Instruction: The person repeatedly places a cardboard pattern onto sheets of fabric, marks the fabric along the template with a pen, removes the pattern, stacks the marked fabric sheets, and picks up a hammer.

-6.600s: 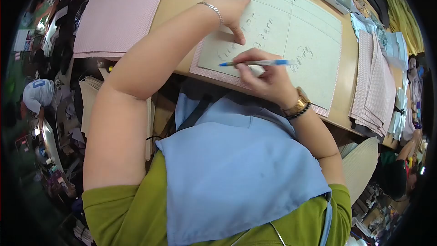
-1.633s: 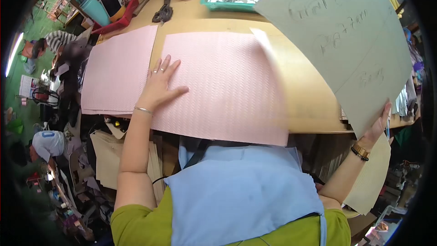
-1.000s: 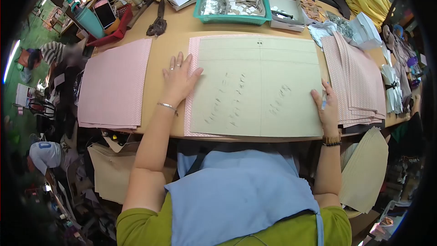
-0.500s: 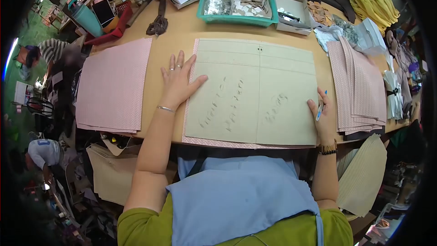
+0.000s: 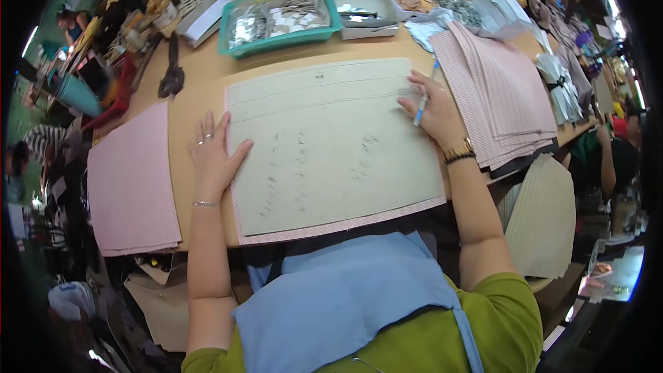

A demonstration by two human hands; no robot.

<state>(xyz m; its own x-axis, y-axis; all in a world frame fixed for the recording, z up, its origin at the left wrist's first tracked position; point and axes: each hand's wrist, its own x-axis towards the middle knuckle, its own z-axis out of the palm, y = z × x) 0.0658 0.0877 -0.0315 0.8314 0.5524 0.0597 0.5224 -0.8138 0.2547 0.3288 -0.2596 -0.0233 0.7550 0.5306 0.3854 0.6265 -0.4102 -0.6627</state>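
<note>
A pale grey-green pattern board (image 5: pixel 331 159) with ruled lines, two small holes near its top and handwriting lies flat before me. Pink patterned sheet material (image 5: pixel 366 224) shows beneath it along the left and bottom edges. My left hand (image 5: pixel 215 155) rests with fingers spread at the board's left edge, its thumb on top of the board. At the upper right corner, my right hand (image 5: pixel 439 116) has its fingers curled round a white and blue pen (image 5: pixel 420 109). The pen's lower end is over the board; whether either end touches anything, I cannot tell.
Pink sheets are stacked at left (image 5: pixel 135 179) and fanned at right (image 5: pixel 497 100). Behind the board stand a teal tray (image 5: pixel 280 47) of small pieces and an open box (image 5: pixel 369 30). A dark-handled tool (image 5: pixel 172 76) lies at the back left. Other people sit farther off.
My right hand, with the pen, has moved up from the board's lower right side to its upper right corner. My left hand stays at the left edge. The view has turned.
</note>
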